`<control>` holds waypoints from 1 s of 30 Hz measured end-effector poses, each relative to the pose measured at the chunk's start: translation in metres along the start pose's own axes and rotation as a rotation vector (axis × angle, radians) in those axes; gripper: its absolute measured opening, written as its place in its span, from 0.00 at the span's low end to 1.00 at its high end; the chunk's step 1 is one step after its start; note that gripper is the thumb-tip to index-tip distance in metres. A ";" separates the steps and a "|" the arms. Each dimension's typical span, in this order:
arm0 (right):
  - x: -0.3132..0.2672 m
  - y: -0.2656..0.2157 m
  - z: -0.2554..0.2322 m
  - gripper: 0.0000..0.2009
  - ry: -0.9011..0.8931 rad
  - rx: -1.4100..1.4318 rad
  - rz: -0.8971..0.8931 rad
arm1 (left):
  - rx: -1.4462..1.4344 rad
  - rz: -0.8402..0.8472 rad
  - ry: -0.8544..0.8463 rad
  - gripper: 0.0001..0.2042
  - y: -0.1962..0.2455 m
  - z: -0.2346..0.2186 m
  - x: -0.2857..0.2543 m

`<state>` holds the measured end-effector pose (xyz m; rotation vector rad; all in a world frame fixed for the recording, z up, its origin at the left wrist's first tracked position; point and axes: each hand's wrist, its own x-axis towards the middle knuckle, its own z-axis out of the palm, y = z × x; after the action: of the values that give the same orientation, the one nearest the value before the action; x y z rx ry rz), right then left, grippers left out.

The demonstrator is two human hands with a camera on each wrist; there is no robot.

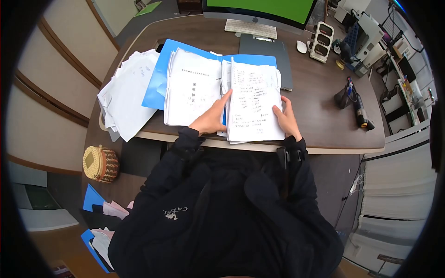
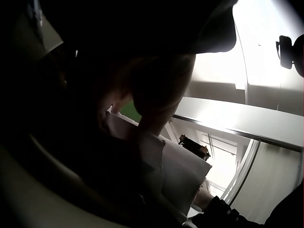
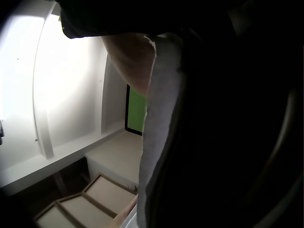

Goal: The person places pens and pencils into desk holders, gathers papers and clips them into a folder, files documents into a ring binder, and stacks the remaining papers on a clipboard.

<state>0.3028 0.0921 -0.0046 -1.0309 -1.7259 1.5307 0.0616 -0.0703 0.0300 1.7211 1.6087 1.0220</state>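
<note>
In the head view, both hands hold a stack of handwritten papers [image 1: 255, 104] by its two sides, over the desk's front edge. The left hand [image 1: 208, 120] grips its left side, thumb along the edge. On the right side, the right hand [image 1: 288, 121] has its thumb on top and its other fingers outside or behind the sheets. Left of this stack lies another with a printed cover page [image 1: 192, 90], on an opened blue folder [image 1: 155, 90]. Dark wrist views show pale sheets [image 2: 183, 173] at the left hand and a paper edge [image 3: 159, 104] against the right hand.
Loose white papers [image 1: 132, 92] spread at the desk's left. A dark grey folder [image 1: 282, 55], keyboard [image 1: 250, 28] and monitor [image 1: 259, 9] stand behind. To the right are a mouse [image 1: 301, 47], a white three-slot holder [image 1: 321, 42] and a black-and-yellow device [image 1: 361, 113]. A woven basket [image 1: 101, 163] sits lower left.
</note>
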 end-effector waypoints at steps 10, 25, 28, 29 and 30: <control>0.005 0.012 0.001 0.26 0.021 0.017 -0.055 | -0.047 0.058 0.090 0.47 -0.001 0.005 0.000; 0.002 0.006 0.003 0.29 -0.004 0.068 -0.024 | -0.816 -0.065 0.314 0.39 0.010 0.033 -0.004; 0.002 0.006 0.003 0.29 -0.008 0.054 0.003 | -0.369 -0.003 0.245 0.47 0.019 0.030 -0.008; 0.003 0.008 0.003 0.29 -0.008 0.054 0.003 | -0.311 0.016 0.213 0.47 0.020 0.031 -0.008; 0.004 0.010 0.003 0.29 -0.002 0.032 -0.006 | -0.254 0.035 0.181 0.46 0.021 0.031 -0.008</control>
<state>0.3000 0.0942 -0.0151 -1.0078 -1.6984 1.5512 0.0996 -0.0775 0.0289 1.5267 1.4856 1.3692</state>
